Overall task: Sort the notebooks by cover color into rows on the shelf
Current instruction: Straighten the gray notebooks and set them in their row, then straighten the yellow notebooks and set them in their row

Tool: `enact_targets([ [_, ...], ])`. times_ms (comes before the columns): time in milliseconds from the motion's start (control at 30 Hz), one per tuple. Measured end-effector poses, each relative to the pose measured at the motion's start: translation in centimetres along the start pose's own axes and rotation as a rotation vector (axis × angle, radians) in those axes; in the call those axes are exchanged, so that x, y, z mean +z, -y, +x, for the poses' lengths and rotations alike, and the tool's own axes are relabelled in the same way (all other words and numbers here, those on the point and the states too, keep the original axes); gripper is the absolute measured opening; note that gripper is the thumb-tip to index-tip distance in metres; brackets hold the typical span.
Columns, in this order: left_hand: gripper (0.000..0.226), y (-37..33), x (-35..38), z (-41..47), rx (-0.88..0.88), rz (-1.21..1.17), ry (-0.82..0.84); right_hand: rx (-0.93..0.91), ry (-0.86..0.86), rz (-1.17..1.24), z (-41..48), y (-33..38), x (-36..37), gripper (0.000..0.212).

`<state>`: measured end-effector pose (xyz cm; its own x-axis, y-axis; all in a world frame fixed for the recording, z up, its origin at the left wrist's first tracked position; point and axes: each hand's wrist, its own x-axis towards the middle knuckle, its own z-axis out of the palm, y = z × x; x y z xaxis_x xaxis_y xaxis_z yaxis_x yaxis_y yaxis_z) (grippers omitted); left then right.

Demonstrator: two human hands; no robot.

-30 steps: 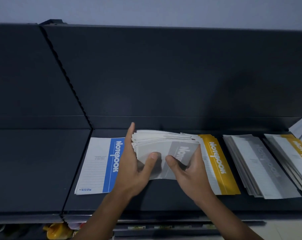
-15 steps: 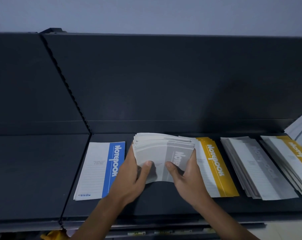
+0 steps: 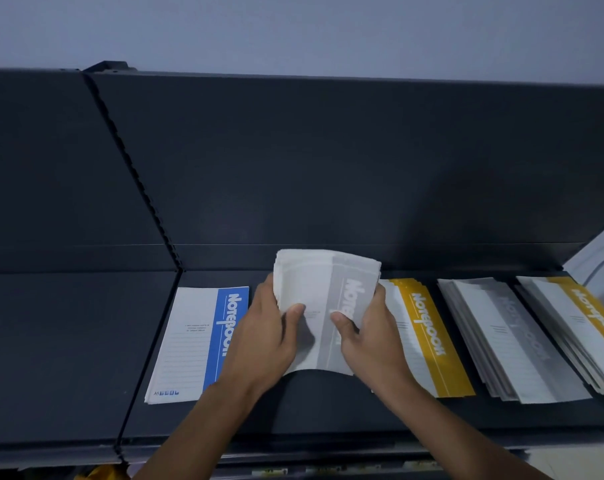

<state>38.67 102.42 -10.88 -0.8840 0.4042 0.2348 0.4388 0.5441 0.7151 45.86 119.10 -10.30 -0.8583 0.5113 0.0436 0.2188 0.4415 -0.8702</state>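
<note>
My left hand [image 3: 264,337] and my right hand [image 3: 369,336] both grip a stack of grey-striped notebooks [image 3: 323,289], tilted up off the dark shelf [image 3: 321,414] with its top edge toward the back panel. To its left a blue-striped notebook [image 3: 196,344] lies flat. To its right lies a yellow-striped pile [image 3: 428,336], then a fanned grey-striped pile [image 3: 508,341], then another yellow-striped pile [image 3: 591,320] at the right edge.
The shelf's dark back panel [image 3: 328,161] rises behind the notebooks. A notched upright [image 3: 144,188] divides this bay from the bare left bay [image 3: 61,351]. A pale leaning sheet [image 3: 601,258] shows at far right. Something yellow [image 3: 101,474] sits below the shelf edge.
The grey stack in both hands has been squared up from a fanned spread and lifted more upright. My left fingers have come off the blue notebook onto the stack's edge.
</note>
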Motion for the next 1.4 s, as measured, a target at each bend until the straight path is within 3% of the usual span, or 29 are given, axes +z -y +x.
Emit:
enact_targets([
  [133, 0.042, -1.3, 0.6, 2.1, -0.178, 0.132, -0.018, 0.094, -0.011, -0.159, 2.8, 1.3, 0.9, 0.051],
  [400, 0.036, 0.4, 2.9, 3.6, -0.431, 0.347, 0.219, 0.296, 0.18, -0.53, 5.0, 1.0, 4.1, 0.049],
  [700, 0.062, 1.2, 3.9, 3.0, -0.386, 0.516, 0.177, 0.229, 0.155, -0.636, 4.5, -0.2, 5.0, 0.041],
  [867, 0.074, -0.9, 3.0, 3.4, -0.177, 0.665, 0.059, 0.051, 0.028, -0.562, 3.7, 0.5, 2.5, 0.052],
  [967, 0.062, -3.2, 3.5, 3.6, 0.01, 0.486, 0.036, 0.01, -0.074, -0.499, 3.2, -0.5, -1.8, 0.055],
  [1033, 0.054, -5.6, 5.0, 3.5, 0.024, 0.267, 0.099, 0.07, -0.093, -0.558, 3.2, -2.1, -5.2, 0.05],
  [1133, 0.052, -8.4, 8.4, 3.1, -0.054, 0.111, 0.221, 0.276, 0.017, -0.604, 3.6, -5.0, -9.0, 0.055],
  [1233, 0.059, -9.5, 11.8, 2.5, -0.082, 0.163, 0.332, 0.397, 0.155, -0.514, 4.6, -7.2, -11.2, 0.063],
  [1333, 0.073, -10.8, 14.5, 2.6, -0.257, 0.178, 0.337, 0.481, 0.186, -0.32, 5.9, -8.1, -12.4, 0.044],
  [1400, 0.083, -11.8, 15.7, 2.8, -0.376, 0.178, 0.286, 0.497, 0.215, -0.223, 6.5, -8.5, -12.6, 0.044],
])
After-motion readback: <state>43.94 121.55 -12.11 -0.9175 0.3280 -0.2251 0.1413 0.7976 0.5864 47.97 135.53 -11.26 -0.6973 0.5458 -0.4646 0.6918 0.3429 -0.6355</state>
